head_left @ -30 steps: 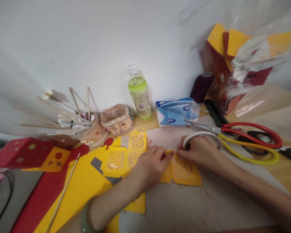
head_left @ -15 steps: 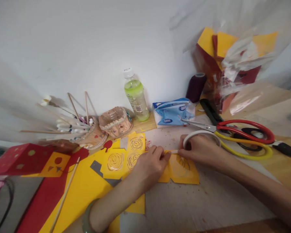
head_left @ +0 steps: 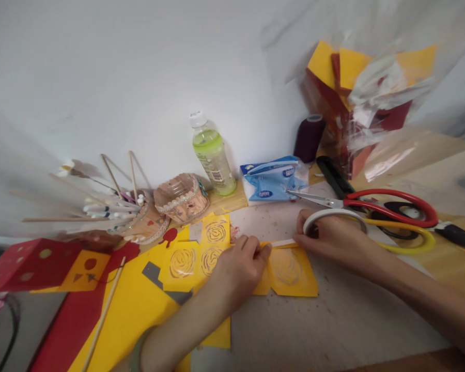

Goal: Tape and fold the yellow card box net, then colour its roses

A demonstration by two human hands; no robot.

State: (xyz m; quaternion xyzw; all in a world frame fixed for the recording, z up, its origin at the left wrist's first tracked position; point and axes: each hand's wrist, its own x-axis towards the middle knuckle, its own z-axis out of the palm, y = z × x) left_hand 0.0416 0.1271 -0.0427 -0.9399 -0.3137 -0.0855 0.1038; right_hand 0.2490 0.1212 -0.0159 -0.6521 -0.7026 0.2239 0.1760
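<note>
My right hand (head_left: 329,235) is closed on a roll of white tape (head_left: 335,213), the ring around its fingers. A short white strip runs left from it along the top edge of a yellow paper cutout (head_left: 290,271). My left hand (head_left: 242,271) has its fingers curled, thumb and forefinger pressed together at the strip's left end on that edge; its grip is partly hidden. The cutout has several square panels with swirl patterns cut through and a clear film shining over them. More panels (head_left: 182,261) show left of my left hand, and the forearm covers part of them.
Large red-and-yellow scissors (head_left: 391,206) lie right of the roll, points toward a blue tissue pack (head_left: 275,181). Behind stand a drink bottle (head_left: 214,155), a dark thread spool (head_left: 309,138) and decorated pots (head_left: 183,196). A wooden stick (head_left: 104,315) lies on yellow paper at left.
My right hand has moved right with the tape roll, and more white strip shows between the hands. My left hand stays at the paper's edge. The view has shifted slightly.
</note>
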